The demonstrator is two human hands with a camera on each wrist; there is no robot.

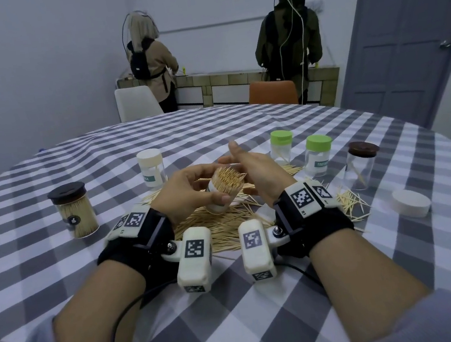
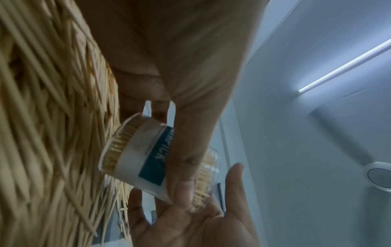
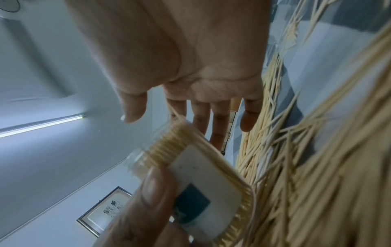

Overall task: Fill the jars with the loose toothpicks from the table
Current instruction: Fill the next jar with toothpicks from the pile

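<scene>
Holding the jar [image 1: 222,190] tilted above the heap of loose toothpicks [image 1: 220,229], the left hand [image 1: 190,192] had its thumb and fingers curled round the labelled body. The jar's mouth was uncapped and crammed with upright picks. The right hand [image 1: 256,172] stood beside that mouth with fingers straight and relaxed, gripping nothing.

My worry was the tilt: with no lid on, a further lean or a knock from the right hand might slide the packed picks back onto the table [image 1: 263,295]. Forcing more in could splinter them or jab a fingertip.

A white lid [image 1: 411,203] lay well apart to the right.

On the jar's dark label only "PICK" read clearly in the left wrist view. The green-lidded jar [image 1: 318,155] showed "TOOTH", cut off. The brown-lidded full jar [image 1: 74,210] bore only a small round emblem.
</scene>
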